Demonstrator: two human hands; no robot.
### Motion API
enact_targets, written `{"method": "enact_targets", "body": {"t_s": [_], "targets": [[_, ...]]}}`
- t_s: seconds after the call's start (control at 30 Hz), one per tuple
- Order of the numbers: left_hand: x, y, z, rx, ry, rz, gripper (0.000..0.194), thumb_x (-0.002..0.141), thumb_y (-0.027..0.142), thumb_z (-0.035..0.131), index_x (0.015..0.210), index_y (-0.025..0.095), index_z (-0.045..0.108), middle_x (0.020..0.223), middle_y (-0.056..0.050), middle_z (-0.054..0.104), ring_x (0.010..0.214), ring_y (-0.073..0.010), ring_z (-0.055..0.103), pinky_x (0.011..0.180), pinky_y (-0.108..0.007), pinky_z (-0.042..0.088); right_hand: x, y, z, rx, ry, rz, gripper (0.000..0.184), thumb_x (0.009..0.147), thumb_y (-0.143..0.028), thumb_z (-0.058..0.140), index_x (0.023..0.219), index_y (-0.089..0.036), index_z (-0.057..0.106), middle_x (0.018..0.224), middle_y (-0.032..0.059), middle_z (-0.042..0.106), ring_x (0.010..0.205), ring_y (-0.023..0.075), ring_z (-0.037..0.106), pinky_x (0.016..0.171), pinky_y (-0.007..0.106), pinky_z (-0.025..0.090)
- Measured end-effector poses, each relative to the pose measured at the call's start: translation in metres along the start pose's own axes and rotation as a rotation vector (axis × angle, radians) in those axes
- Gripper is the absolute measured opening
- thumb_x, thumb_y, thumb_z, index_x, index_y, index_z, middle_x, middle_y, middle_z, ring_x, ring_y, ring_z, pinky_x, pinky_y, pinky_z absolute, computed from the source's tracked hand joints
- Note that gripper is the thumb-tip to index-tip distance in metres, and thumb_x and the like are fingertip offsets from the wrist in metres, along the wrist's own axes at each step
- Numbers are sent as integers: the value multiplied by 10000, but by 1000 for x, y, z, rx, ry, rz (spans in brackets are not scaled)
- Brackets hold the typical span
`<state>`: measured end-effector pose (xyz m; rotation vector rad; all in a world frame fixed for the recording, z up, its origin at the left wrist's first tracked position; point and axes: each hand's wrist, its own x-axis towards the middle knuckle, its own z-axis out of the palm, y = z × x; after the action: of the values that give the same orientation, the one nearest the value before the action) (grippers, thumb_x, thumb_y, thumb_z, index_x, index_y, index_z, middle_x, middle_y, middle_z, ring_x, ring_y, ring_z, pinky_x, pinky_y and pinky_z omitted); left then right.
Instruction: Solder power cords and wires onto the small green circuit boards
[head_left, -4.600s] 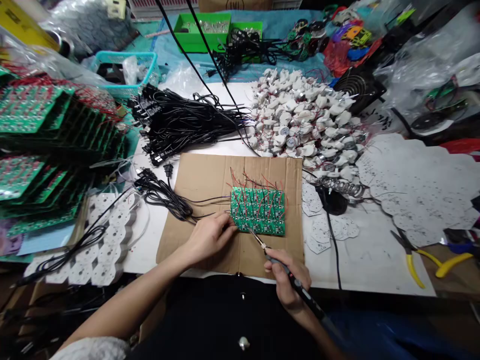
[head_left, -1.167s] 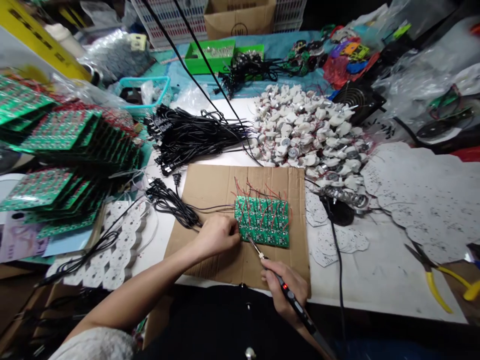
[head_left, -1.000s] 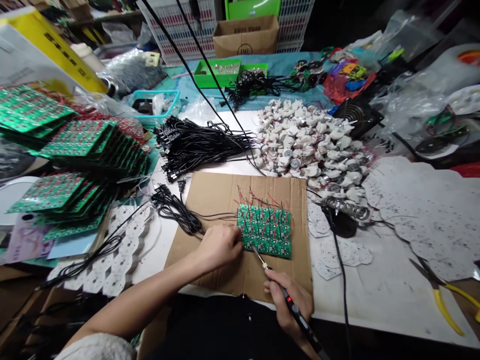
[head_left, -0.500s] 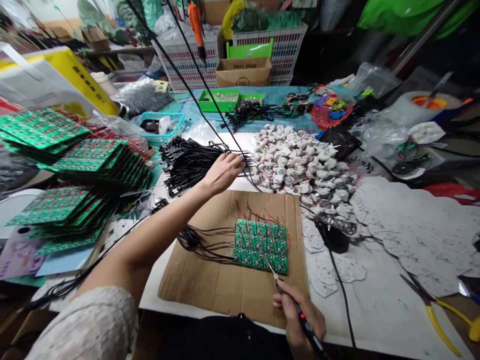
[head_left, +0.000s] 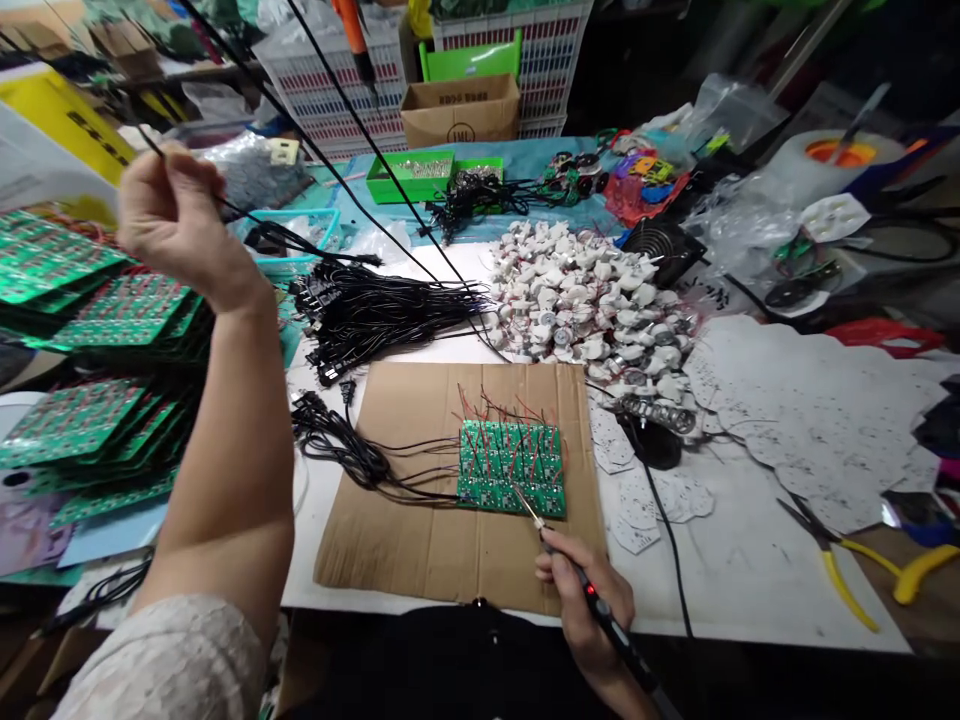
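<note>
My left hand (head_left: 174,218) is raised at the upper left, its fingers pinched on a black cable (head_left: 236,208) that trails toward the pile of black cables (head_left: 382,315). In my right hand (head_left: 589,600) is a soldering iron (head_left: 615,632) with a lit red light. Its thin tip points at the lower edge of a green circuit board panel (head_left: 510,468); whether it touches is hard to tell. Red and black wires stand up from the panel, which lies on a cardboard sheet (head_left: 420,560). Several black cables (head_left: 345,450) run from its left side into a loose coil.
Stacks of green boards (head_left: 127,320) stand at left. Behind the cardboard lies a heap of white parts (head_left: 585,300). White perforated sheets (head_left: 810,420) and yellow-handled pliers (head_left: 840,580) lie at right. Green trays (head_left: 409,180) sit farther back. Two black cords hang across the middle.
My left hand has moved from the right end of the cable pile up and far to the left, drawing out a black cable. My right hand keeps the soldering iron near the panel. The view has shifted slightly.
</note>
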<state>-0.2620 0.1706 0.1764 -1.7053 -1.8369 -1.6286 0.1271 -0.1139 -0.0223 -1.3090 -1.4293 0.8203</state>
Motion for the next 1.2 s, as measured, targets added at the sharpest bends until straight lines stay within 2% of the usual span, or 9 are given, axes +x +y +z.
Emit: {"method": "enact_targets", "body": {"t_s": [0.03,0.1,0.17,0.27,0.4,0.57,0.77,0.93,1.2], "targets": [[-13,8,-9,44,167,80,819,906,865,257,1116,163,623,1066,-30,674,1147,-282,630,896,-537,465,1,-1,0,-1,-2,4,220,988,-282,563,1067,-222,759,728,7,763,556,147,737,539,229,625],[-58,25,-20,114,77,150,623,943,764,439,1065,196,665,1034,-19,708,1045,-220,669,863,-467,507,3,-3,1,0,-3,4,217,983,-282,567,1056,-223,763,725,2,762,554,143,734,534,225,618],[-117,39,-22,153,-401,269,427,996,594,515,1006,221,724,934,-13,739,927,-181,669,794,-379,523,5,-4,0,-1,2,14,215,981,-282,569,1053,-227,765,731,-1,763,556,139,734,537,220,612],[-200,45,-17,53,-855,503,330,1051,356,481,937,189,743,757,-34,686,687,-125,602,616,-277,475,7,-5,-1,-3,8,40,221,983,-290,567,1062,-228,764,733,1,762,556,138,733,542,221,606],[-261,40,-16,121,-1041,486,276,1040,295,488,1009,178,736,754,-34,639,648,-134,580,572,-251,444,8,-6,-3,-4,5,48,222,979,-300,570,1070,-234,761,721,-5,758,543,139,725,552,234,605],[-277,42,-16,55,-1141,266,243,1034,321,493,1085,212,704,1000,-57,665,792,-143,664,681,-245,518,6,-6,0,-12,-20,54,230,979,-295,557,1062,-230,762,732,3,759,560,143,726,571,248,610],[-270,37,6,27,-1173,73,220,925,211,613,1136,220,676,993,-47,627,836,-173,654,738,-282,525,5,-5,5,-32,-37,49,232,978,-287,550,1060,-226,758,750,6,766,577,140,732,570,241,611],[-252,35,21,32,-1216,80,216,952,231,576,1134,229,691,1028,-60,593,866,-186,634,776,-312,511,6,-5,4,-32,-36,51,232,979,-300,556,1060,-225,760,729,5,759,573,141,730,571,240,616],[-238,41,27,-4,-1392,176,116,907,262,652,998,192,645,1053,-64,558,866,-197,597,750,-312,481,7,-4,5,-13,-41,86,222,974,-306,570,1063,-248,765,749,-1,766,583,139,737,558,224,616]]}}
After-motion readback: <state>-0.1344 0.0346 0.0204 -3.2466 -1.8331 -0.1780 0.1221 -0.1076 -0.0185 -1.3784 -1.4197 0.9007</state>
